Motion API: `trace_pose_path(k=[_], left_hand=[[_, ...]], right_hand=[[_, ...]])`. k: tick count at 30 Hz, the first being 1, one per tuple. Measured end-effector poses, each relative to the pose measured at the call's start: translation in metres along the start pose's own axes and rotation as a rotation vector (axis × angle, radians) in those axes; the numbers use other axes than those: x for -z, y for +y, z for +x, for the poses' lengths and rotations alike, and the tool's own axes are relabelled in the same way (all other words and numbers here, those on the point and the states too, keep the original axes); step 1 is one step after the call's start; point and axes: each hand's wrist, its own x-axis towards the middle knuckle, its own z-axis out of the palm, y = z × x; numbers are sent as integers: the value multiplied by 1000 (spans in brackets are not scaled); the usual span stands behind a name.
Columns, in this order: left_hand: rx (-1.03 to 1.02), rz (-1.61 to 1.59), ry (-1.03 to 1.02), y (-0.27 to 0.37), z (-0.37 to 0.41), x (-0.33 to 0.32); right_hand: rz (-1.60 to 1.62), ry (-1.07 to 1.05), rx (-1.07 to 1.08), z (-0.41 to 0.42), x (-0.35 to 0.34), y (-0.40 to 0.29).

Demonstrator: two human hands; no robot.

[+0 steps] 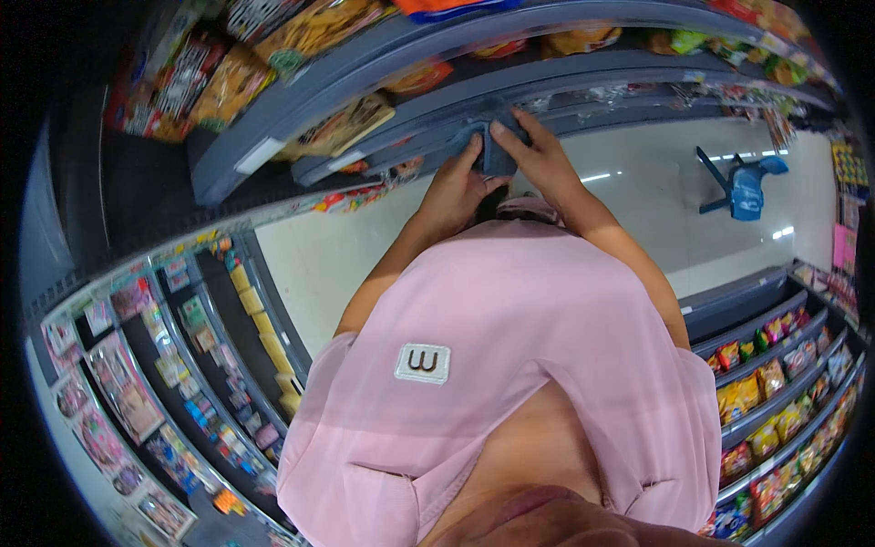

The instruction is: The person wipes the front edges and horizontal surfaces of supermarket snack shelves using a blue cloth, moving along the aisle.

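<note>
A folded blue-grey piece, seemingly cloth [502,154], is held in front of my chest, near the edge of a grey shelf. My left hand [459,179] grips its left side, the thumb on top and fingers partly hidden beneath. On its right side, my right hand [539,152] pinches it between thumb and fingers. The piece is blurred and its exact kind cannot be told. Just above the hands run grey metal shelves [410,109] with packaged snacks, among them a tan packet [342,126] at the left.
Shelves of small boxed goods [198,342] stand at lower left. Snack bags [742,396] fill shelves at lower right. A blue plastic stool-like object [746,191] is on the glossy pale floor [636,164] at right. Larger snack packs [232,85] are at upper left.
</note>
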Motion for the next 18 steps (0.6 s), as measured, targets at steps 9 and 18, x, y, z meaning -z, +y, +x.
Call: trace_pose_path(k=[9, 18], left_hand=[[-182, -254, 558, 3, 5, 178], [-357, -341, 1009, 81, 8, 406]], right_hand=[[-389, -95, 25, -11, 6, 30], [-510, -207, -146, -21, 22, 59]])
